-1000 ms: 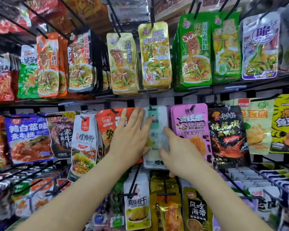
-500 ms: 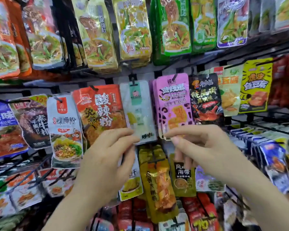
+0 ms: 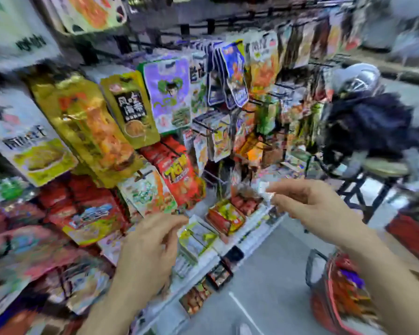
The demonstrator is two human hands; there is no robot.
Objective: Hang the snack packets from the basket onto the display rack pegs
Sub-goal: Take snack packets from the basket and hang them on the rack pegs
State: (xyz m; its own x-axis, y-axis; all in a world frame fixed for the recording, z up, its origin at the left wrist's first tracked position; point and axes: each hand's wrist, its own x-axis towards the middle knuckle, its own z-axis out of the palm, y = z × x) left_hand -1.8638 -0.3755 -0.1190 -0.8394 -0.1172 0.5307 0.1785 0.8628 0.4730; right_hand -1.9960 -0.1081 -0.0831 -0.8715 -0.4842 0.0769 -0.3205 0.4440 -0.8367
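Seems between hangings, left hand loosely curled and empty beside the black wire display rack, right hand too blurred to tell its grip; calls next for reaching below the right hand into the red plastic basket of bright foil snack packets.

The single head-worn wide-angle view looks steeply down along the rack, tilted, so near that packets fill its left half (all blur-smeared). Left hand and right hand enter from below; basket lower right.
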